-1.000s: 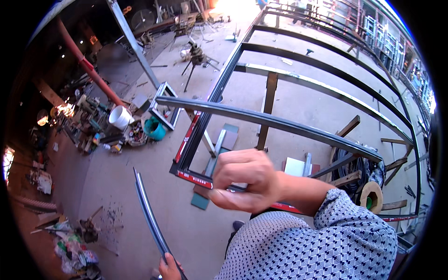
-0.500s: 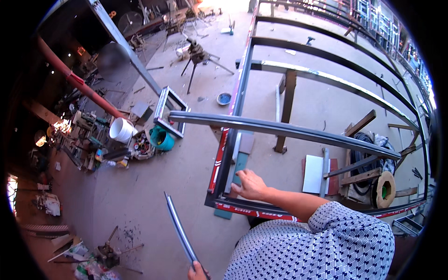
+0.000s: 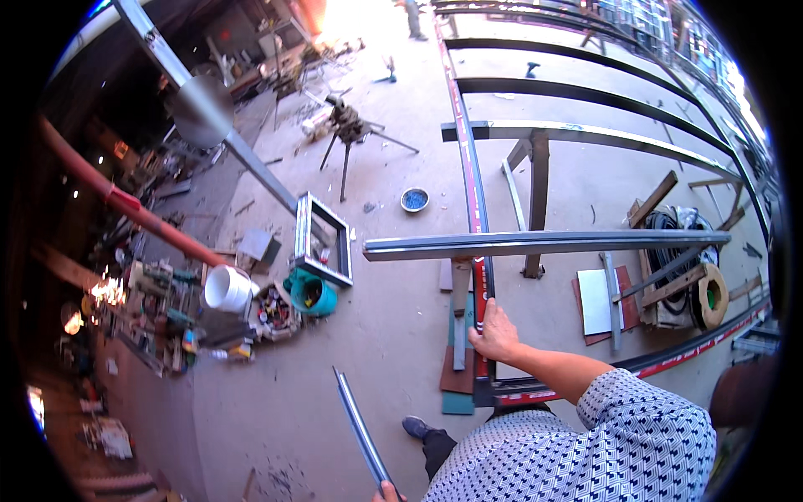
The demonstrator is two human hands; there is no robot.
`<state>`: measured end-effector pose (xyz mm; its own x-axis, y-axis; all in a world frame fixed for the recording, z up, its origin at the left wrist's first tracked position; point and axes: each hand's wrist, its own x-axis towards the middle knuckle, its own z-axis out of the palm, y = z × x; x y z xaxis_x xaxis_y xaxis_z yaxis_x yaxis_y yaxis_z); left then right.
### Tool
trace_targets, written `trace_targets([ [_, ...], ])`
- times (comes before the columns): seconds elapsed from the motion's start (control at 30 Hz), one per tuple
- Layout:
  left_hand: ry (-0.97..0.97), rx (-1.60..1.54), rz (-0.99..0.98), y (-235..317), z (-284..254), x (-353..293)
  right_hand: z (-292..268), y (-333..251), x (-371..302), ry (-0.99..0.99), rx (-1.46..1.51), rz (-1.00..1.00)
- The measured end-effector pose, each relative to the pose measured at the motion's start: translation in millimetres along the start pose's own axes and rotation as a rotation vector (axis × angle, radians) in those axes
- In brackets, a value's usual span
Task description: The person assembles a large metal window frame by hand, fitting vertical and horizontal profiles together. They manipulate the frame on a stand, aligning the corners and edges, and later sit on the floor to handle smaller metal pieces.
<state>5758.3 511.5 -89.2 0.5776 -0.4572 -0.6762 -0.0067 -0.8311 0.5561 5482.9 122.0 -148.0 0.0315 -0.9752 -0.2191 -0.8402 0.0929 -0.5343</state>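
My left hand [image 3: 387,492], at the lower edge, is closed around the end of a long, thin metal strip [image 3: 358,428]. The strip slants up and left over the floor. My right hand [image 3: 493,331] grips the left rail of a large dark metal frame [image 3: 479,201] close to its near corner, with fingers over the rail. Red and white tape runs along the frame's outer faces. A loose dark grey metal bar [image 3: 544,243] lies crosswise over the frame, its left end sticking out past the rail.
Left of the bar stand a small rectangular frame [image 3: 345,243], a teal bucket [image 3: 316,299] and a white bucket [image 3: 229,289]. A tripod stand [image 3: 348,125] and a bowl of blue bits [image 3: 414,199] are farther off. Green and brown boards [image 3: 457,381] lie beside the near corner.
My right hand has closed on the frame's rail. That rail now appears right of the green board instead of left of it. The view has turned left; my left hand still holds the strip.
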Motion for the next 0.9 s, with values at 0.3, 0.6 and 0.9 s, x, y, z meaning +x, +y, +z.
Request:
trace_targets([
  [0.3, -0.06, 0.319, 0.254, 55.2, -148.6, 145.9, 66.9, -0.7, 19.5, 0.277, -0.22, 0.37],
  [0.6, -0.067, 0.356, 0.341, 52.6, -190.9, 295.8, 78.2, -12.1, 27.7, 0.307, -0.25, 0.474],
  [0.9, -0.308, 0.503, 0.401, 227.9, -177.4, 332.3, 74.1, -16.1, -1.8, 0.386, -0.307, 0.455],
])
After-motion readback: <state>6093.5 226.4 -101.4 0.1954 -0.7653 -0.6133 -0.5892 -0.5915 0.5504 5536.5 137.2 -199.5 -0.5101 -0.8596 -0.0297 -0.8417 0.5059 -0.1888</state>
